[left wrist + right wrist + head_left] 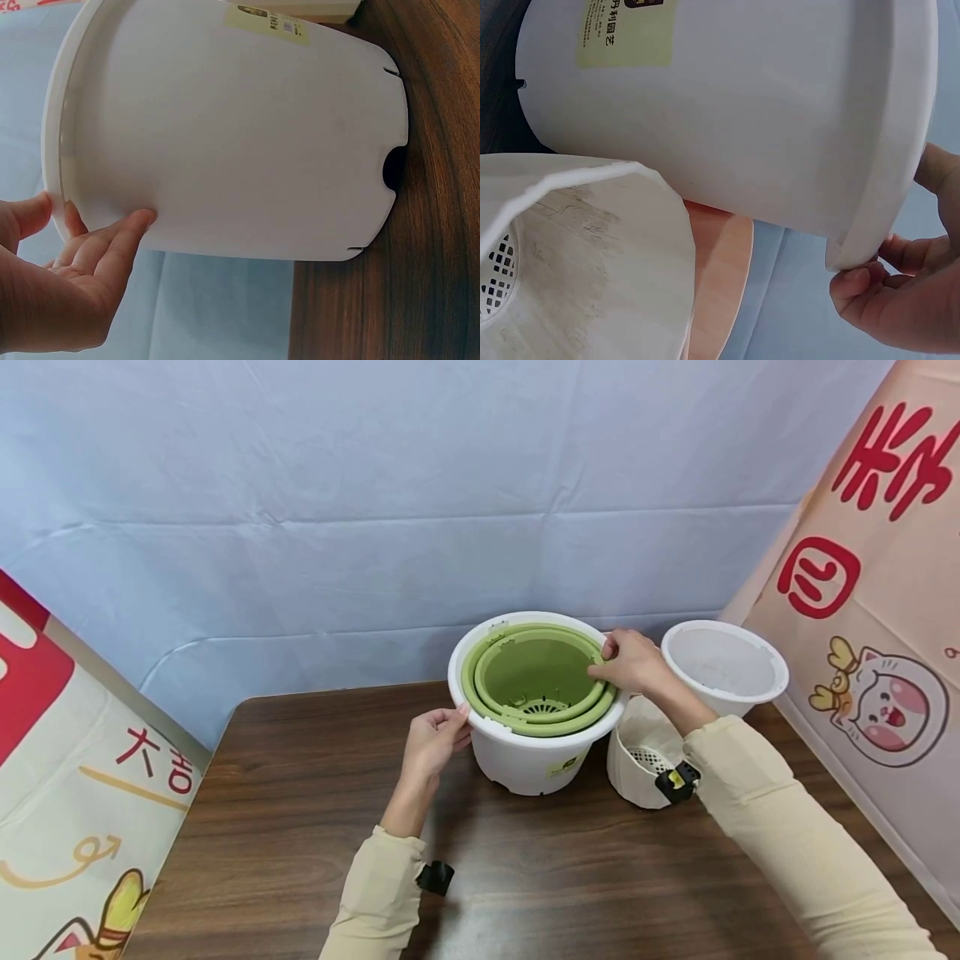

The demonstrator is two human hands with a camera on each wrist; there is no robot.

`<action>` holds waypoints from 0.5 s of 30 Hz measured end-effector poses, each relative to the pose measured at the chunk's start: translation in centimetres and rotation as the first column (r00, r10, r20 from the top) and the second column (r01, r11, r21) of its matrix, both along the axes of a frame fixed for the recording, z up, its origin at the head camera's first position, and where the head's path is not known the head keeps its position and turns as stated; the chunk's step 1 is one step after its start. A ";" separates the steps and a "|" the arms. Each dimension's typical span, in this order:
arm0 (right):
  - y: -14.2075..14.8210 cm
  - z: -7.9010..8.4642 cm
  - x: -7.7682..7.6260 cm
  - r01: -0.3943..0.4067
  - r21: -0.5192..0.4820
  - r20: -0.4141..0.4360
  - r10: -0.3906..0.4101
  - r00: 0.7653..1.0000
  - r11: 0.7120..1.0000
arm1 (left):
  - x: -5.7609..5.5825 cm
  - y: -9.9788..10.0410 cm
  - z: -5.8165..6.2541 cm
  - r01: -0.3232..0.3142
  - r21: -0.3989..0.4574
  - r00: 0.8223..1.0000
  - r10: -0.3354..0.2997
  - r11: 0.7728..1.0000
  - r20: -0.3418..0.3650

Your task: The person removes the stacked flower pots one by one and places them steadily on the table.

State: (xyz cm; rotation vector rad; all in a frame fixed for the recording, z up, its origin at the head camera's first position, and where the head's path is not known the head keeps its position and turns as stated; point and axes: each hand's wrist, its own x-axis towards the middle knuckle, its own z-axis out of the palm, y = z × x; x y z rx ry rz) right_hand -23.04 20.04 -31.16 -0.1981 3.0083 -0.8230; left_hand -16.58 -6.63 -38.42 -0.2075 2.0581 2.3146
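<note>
Near the back edge of the table stands a large white flowerpot (517,768) with a yellow-green label. Two green pots (540,647), one inside the other, sit nested within it, and slots show in the inner one's bottom. My left hand (435,739) pinches the white rim at the left, thumb on top and fingertips against the outer wall (225,135). At the right side my right hand (633,662) grips the rim, its thumb reaching over the green edges. In the right wrist view, curled fingers (855,283) lie at the white rim's edge.
Right of the large pot stands a cream pot (630,777) with a mesh bottom. Behind it is another white pot (750,697). A peach-coloured surface (720,270) shows behind the cream pot. A pale blue cloth (337,568) hangs behind the wooden table (315,827); printed cloths flank both sides.
</note>
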 end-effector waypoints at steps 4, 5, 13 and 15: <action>0.3 0.2 0.3 0.019 -0.071 0.036 -0.016 0.999 0.997 | 0.0 0.0 0.0 -0.006 -0.007 1.000 0.006 1.000 0.003; 0.4 0.3 0.3 0.026 -0.088 0.043 -0.022 0.999 0.996 | 0.0 0.0 0.0 -0.008 -0.005 1.000 0.008 1.000 0.006; 0.9 0.1 0.4 0.034 -0.113 0.056 -0.028 0.998 0.993 | 0.1 0.0 0.0 -0.010 0.017 1.000 0.010 1.000 0.008; 0.9 0.1 0.4 0.035 -0.106 0.049 -0.030 0.998 0.994 | 0.1 0.0 0.0 -0.014 0.012 1.000 0.014 1.000 0.010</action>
